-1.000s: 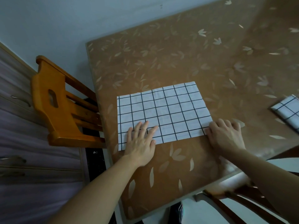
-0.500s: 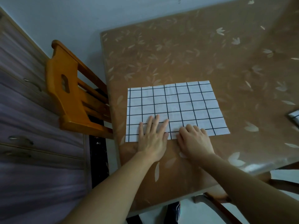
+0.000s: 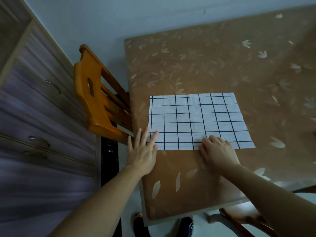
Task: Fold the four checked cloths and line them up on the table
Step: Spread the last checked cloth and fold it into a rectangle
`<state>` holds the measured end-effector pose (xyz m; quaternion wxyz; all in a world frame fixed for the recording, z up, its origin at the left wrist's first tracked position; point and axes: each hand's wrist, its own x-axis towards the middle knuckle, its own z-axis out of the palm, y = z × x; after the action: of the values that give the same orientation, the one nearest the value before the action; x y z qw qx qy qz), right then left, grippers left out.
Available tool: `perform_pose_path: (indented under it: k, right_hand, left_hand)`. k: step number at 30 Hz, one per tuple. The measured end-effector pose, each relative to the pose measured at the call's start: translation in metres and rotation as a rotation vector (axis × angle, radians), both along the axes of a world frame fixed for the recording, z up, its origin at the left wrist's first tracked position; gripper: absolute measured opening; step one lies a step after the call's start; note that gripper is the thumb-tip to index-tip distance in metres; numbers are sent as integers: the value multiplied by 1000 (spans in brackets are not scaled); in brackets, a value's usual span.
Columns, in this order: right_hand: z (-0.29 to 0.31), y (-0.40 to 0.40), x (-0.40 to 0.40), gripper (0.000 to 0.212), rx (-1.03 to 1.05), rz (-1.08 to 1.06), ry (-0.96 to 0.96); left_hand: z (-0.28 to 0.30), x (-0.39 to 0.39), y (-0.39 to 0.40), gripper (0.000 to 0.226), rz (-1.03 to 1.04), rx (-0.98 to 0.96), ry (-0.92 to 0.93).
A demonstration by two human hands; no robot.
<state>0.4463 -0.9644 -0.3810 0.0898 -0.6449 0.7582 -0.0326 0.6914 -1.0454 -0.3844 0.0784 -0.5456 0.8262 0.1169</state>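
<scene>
A: Where is the checked cloth (image 3: 198, 120)?

B: Spread flat on the brown leaf-patterned table (image 3: 222, 65), near its front-left corner, its near edge running parallel to the table's front edge.

A: And the hands?

B: The left hand (image 3: 142, 151) lies flat, fingers straight and a little spread, fingertips on the cloth's near-left corner. The right hand (image 3: 217, 151) rests on the near edge around the middle, fingers bent down onto the fabric (whether they pinch it, I cannot tell).

A: Anything around the table?

B: An orange wooden chair (image 3: 95, 93) stands just beside the table's left edge, and beyond it a purple-grey drawer cabinet (image 3: 34, 117).
</scene>
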Motion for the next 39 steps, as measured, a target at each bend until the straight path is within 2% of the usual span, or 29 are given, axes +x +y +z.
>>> perform_pose_path:
  k: [4, 7, 9, 11, 14, 18, 23, 25, 28, 33, 39]
  right_hand:
    - [4, -1, 3, 24, 6, 8, -1]
    - [9, 3, -3, 25, -3, 106, -22]
    - [11, 6, -8, 23, -19, 95, -54]
    - [12, 14, -9, 14, -71, -56, -154]
    - [15, 25, -13, 9, -136, -392, -336]
    - [20, 31, -25, 12, -235, -891, -634]
    - [20, 41, -39, 12, -382, -1283, -963]
    - [22, 42, -50, 26, -437, -1418, -1000]
    - [22, 37, -61, 34, -381, -1402, -1072]
    - [34, 26, -70, 24, -209, -1320, -1138]
    - [43, 26, -64, 16, -169, -1130, -1055]
  left_hand:
    - [10, -11, 4, 58, -105, -76, 92]
    - [15, -36, 12, 45, -283, -93, 268]
    - [13, -53, 17, 39, -362, -82, 342]
    - [11, -68, 20, 37, -422, -73, 351]
    - [9, -88, 24, 28, -450, -132, 376]
    - [8, -114, 27, 26, -427, -80, 393]
    - [12, -137, 27, 29, -406, 16, 386]
    - [12, -139, 28, 29, -389, 11, 370]
    - [12, -140, 27, 26, -377, 7, 358]
    - [17, -143, 28, 24, -398, -4, 321]
    - [18, -153, 29, 43, -383, 6, 259]
